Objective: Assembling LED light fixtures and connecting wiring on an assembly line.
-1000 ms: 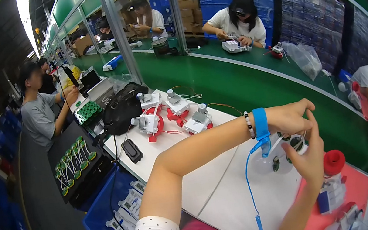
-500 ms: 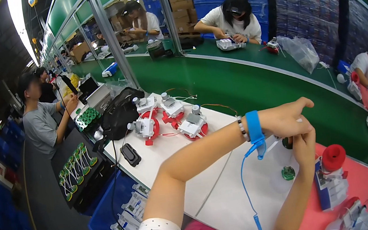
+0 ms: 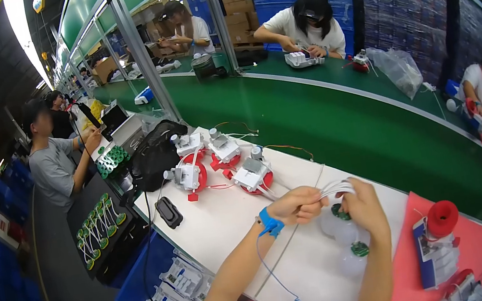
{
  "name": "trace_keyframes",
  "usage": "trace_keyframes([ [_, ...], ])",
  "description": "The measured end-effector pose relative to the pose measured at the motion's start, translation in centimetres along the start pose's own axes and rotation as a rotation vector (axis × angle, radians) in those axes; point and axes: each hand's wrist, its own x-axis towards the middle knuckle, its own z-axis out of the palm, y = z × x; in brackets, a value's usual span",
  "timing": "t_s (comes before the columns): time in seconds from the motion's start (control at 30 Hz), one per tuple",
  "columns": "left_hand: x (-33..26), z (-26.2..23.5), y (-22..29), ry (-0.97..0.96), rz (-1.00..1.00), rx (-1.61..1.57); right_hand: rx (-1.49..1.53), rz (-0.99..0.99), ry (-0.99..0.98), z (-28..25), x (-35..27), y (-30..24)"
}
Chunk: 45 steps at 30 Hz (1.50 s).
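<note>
A looped bundle of white wires [image 3: 336, 187] stretches between my two hands over the white tabletop. My left hand [image 3: 298, 204], with a blue wrist strap on its wrist, pinches one end of the loop. The fingers of my right hand [image 3: 364, 206] curl round the other end. Just below the hands, a round green circuit board [image 3: 341, 212] sits on a translucent white dome, partly behind my right hand. Closer to me lies a second green circuit board [image 3: 359, 249] on a similar dome, beside my right forearm.
Several white-and-red assemblies [image 3: 252, 175] stand at the table's far left, near a black case [image 3: 169, 212]. On the right, a pink mat [image 3: 409, 262] holds a blue-and-white unit [image 3: 436, 255] with a red ring. A blue bin [image 3: 135, 294] of white housings sits left. Beyond runs a green conveyor [image 3: 285, 110]; co-workers surround it.
My hands have come apart and lower, toward me; the left has moved left. The white wires now show as a loop between them, and the upper circuit board is more exposed.
</note>
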Motion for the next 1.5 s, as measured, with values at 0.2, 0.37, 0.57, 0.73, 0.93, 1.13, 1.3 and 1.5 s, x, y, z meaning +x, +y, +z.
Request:
trace_keyframes([
  [0.2, -0.7, -3.5, -2.5, 0.015, 0.083, -0.225, -0.217, -0.028, -0.044, 1.6, 0.4, 0.3],
  [0.37, -0.6, -4.1, -3.2, 0.094, 0.099, -0.274, 0.083, 0.202, -0.246, 1.4, 0.9, 0.6],
  [0.57, -0.4, -5.0, -4.4, 0.202, 0.066, -0.201, 0.108, 0.255, -0.287, 2.2, 1.3, 0.8],
  [0.73, -0.3, -4.9, -4.4, 0.227, 0.063, -0.183, 0.099, 0.265, -0.290, 2.1, 1.5, 0.6],
  [0.93, -0.3, -4.2, -4.1, 0.266, 0.093, -0.217, 0.138, 0.301, -0.302, 2.2, 1.4, 0.3],
  [1.13, -0.6, -4.4, -3.9, 0.268, 0.104, -0.249, 0.158, 0.305, -0.325, 2.2, 1.4, 0.4],
  [1.3, -0.6, -4.1, -3.9, 0.311, 0.099, -0.228, 0.193, 0.278, -0.323, 2.1, 1.4, 0.7],
  [1.5, -0.3, -4.1, -4.1, 0.270, 0.140, -0.183, 0.197, 0.254, -0.351, 1.5, 1.3, 0.9],
])
